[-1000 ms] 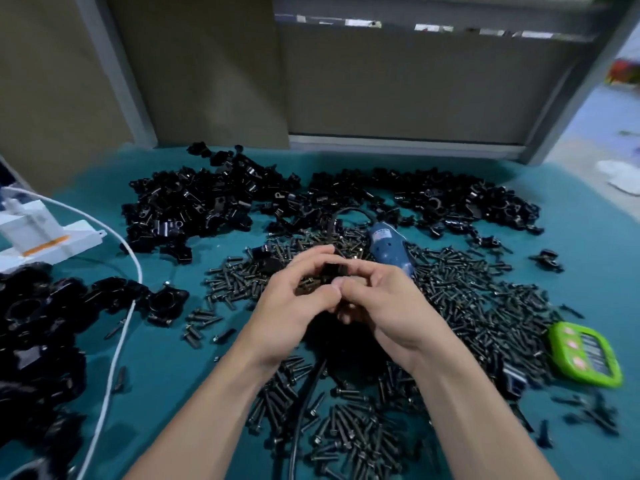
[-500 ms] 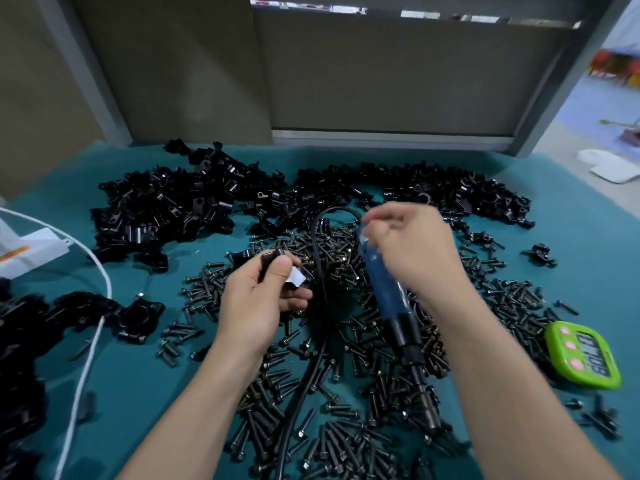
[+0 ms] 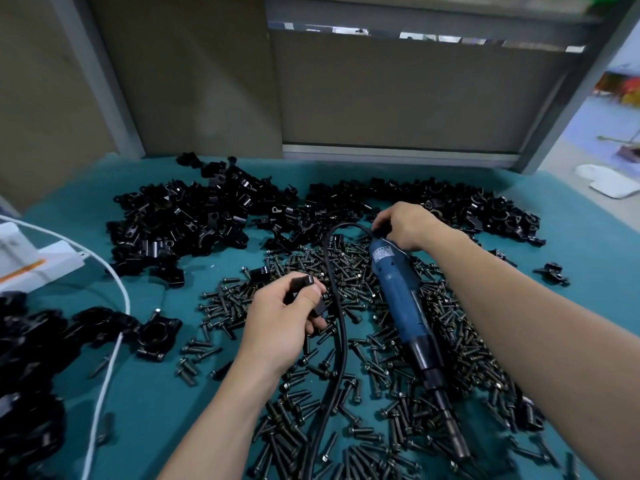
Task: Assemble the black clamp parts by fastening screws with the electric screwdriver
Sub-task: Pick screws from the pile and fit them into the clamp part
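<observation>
My left hand [image 3: 280,320] grips a small black clamp part [image 3: 303,284] above the loose screws [image 3: 453,341] spread over the middle of the teal table [image 3: 166,393]. The blue electric screwdriver [image 3: 398,292] lies slanted on the screws, its bit pointing toward me. My right hand [image 3: 410,225] is at its far end, fingers curled round the black rear where the black cable [image 3: 341,341] enters. Heaps of black clamp parts lie at the back left [image 3: 180,223] and back right [image 3: 478,206].
Assembled black clamps [image 3: 156,332] sit in a heap at the left edge. A white cable [image 3: 107,368] runs from a white box [image 3: 38,261] down the left side. Grey partition walls close off the table's back. Bare teal cloth shows at the near left.
My hands separated. The right hand took the screwdriver by its rear end and moved farther back; the tool now lies flatter on the screws. My left hand kept the clamp part.
</observation>
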The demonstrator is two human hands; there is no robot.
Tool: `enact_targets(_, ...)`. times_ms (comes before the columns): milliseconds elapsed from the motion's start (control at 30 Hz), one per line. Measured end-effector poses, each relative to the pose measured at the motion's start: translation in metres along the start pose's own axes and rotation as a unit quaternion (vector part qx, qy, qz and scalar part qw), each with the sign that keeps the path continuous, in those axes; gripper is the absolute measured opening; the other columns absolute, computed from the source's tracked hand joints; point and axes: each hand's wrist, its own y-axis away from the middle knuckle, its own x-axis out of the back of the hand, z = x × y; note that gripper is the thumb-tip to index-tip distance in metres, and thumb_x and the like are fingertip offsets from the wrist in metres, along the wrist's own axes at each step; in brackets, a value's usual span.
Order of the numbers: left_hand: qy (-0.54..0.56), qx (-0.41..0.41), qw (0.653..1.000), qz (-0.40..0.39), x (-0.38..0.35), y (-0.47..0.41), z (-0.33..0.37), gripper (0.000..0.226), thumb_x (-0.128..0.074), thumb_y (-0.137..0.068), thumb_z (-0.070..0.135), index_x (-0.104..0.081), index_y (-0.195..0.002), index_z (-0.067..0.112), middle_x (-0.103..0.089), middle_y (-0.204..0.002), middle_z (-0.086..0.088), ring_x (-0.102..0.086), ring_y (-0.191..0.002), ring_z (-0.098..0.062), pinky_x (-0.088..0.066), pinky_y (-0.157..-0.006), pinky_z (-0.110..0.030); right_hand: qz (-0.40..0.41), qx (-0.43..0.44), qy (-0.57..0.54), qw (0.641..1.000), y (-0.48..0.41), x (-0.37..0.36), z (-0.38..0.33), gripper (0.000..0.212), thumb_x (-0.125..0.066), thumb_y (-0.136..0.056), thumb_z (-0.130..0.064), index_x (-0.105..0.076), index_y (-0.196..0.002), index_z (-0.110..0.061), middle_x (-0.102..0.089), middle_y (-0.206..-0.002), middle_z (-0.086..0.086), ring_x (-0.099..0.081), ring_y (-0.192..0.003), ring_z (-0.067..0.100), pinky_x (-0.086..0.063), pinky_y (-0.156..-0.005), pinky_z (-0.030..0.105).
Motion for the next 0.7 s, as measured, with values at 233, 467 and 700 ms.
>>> enact_targets(233,-0.014,0.001,1.000,-0.004,0.000,0.003,0.004,0.033,-0.059,-0.104,0.016,-0.073,-0.082,0.036,-0.074,-0.072,0.007,-0.068,-0.062,-0.012,-0.053,-0.061,-0.026,0.116,-0.042,-0.163,0.979,0.024,-0.016,0.014,0.032,-0.061,-0.098,-0.004,-0.072,-0.120,-0.024,-0.072,-0.123,0.006,-0.060,-0.075,0.016,-0.045,-0.067,0.026)
enact_targets(467,-0.066,-0.036,0.997,-0.034,-0.002,0.010,0.009,0.032,-0.059,-0.104,0.016,-0.072,-0.092,0.043,-0.073,-0.083,0.007,-0.071,-0.067,-0.006,-0.052,-0.058,-0.015,0.144,0.010,-0.564,0.813,0.106,0.011,-0.037,0.028,-0.058,-0.099,0.001,-0.069,-0.117,-0.018,-0.078,-0.093,0.005,-0.069,-0.073,0.014,-0.054,-0.064,0.024)
enact_targets(700,-0.067,-0.069,0.995,-0.010,-0.003,0.014,0.004,0.048,-0.062,-0.100,0.021,-0.042,-0.116,0.061,-0.076,-0.091,0.017,-0.074,-0.070,-0.009,-0.060,-0.069,-0.042,0.064,0.149,-0.533,0.830,0.166,-0.025,-0.076,0.045,-0.057,-0.096,0.008,-0.074,-0.115,-0.029,-0.078,-0.108,-0.003,-0.074,-0.096,0.018,-0.058,-0.085,0.029)
